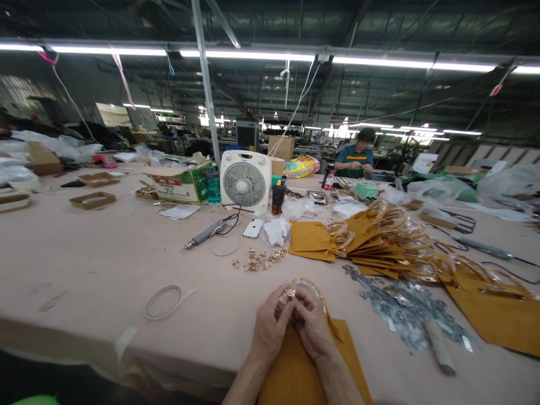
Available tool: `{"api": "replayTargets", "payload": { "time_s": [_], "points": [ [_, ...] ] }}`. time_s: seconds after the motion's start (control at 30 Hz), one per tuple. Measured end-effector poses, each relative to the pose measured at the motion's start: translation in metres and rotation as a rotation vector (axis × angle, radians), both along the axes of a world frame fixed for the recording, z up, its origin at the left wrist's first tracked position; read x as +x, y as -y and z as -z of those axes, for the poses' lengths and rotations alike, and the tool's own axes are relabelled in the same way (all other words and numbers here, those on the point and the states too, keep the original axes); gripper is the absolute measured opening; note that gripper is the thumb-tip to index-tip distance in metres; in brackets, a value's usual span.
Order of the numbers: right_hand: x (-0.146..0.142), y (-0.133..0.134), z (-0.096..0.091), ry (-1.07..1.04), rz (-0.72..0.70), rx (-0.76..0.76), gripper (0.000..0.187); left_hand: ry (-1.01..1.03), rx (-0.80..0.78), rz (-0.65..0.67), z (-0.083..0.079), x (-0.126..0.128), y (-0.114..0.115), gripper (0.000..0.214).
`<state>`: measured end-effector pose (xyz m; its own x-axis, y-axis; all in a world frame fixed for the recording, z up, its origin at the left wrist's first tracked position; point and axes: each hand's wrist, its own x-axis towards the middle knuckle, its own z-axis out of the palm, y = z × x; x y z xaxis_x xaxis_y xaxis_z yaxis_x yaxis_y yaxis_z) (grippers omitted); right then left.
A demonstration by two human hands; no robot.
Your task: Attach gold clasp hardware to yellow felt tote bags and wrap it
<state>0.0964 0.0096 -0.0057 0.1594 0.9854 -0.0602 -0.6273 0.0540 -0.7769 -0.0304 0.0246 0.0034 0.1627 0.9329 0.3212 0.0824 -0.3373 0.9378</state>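
Note:
My left hand (272,322) pinches a small gold-coloured metal clasp (289,293) between thumb and fingers. Meeting it there, my right hand (311,322) is closed on the same clasp from the other side. Beneath both wrists lies a mustard-yellow bag (301,374), its plastic-wrapped handle (317,289) arching up behind my right hand. My fingers partly cover the clasp and the bag's upper edge. Beyond the hands, a loose group of similar gold metal fittings (255,262) lies on the table.
Stacked mustard bags (375,242) and scattered grey plastic-like pieces (405,309) lie to the right, beside a grey rod (439,347). Left are a tape roll (163,302) and an electric screwdriver (205,233). A box fan (246,181) and phone (253,228) stand farther back; a person (358,154) sits across.

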Motion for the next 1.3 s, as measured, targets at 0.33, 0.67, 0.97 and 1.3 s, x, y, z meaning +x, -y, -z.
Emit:
{"api": "replayTargets", "payload": {
  "time_s": [0.33,0.67,0.97,1.3],
  "points": [
    [0.000,0.003,-0.009,-0.054,-0.076,-0.028,0.033,0.016,-0.030,0.064,-0.006,0.000,0.002,0.042],
    [-0.002,0.002,-0.011,-0.044,-0.092,-0.003,0.035,0.092,-0.093,0.079,-0.003,0.000,-0.001,0.053],
    [-0.004,0.000,-0.001,-0.013,-0.026,-0.006,0.032,0.086,-0.074,0.125,-0.004,0.000,-0.001,0.040],
    [-0.002,0.001,-0.001,0.600,0.314,0.186,0.026,0.032,0.115,-0.079,0.005,-0.001,-0.005,0.029]
  ]
}}
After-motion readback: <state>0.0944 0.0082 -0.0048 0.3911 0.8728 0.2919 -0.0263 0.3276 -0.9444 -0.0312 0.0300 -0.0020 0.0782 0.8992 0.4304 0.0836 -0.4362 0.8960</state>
